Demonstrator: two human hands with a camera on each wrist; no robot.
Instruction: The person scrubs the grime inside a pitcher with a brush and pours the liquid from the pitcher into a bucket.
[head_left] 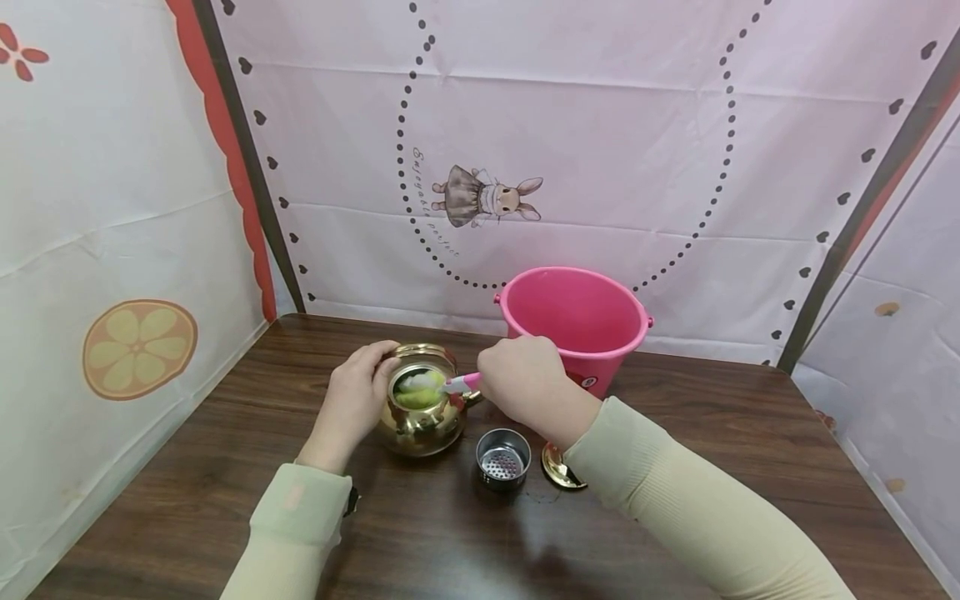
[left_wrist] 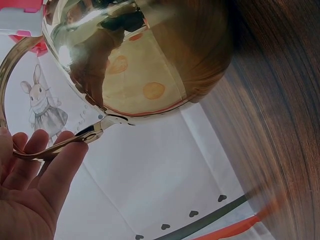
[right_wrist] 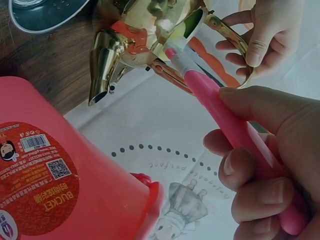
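A shiny gold teapot (head_left: 420, 435) stands on the table with its top uncovered. My left hand (head_left: 356, 398) grips its arched handle (left_wrist: 60, 147), thumb and fingers around the bar. From the right, my right hand (head_left: 528, 387) holds the pink handle of a cleaning brush (right_wrist: 220, 110), fingers wrapped around it. The brush's green and white head (head_left: 420, 392) sits inside the teapot's mouth; its lower part is hidden by the wall. The gold spout (right_wrist: 102, 67) points toward the bucket side.
A pink bucket (head_left: 573, 312) stands behind my right hand. In front of it are a round metal strainer (head_left: 503, 459) with a perforated base and a gold lid (head_left: 561, 468), partly covered by my right sleeve. Fabric walls surround the dark wooden table (head_left: 427, 533).
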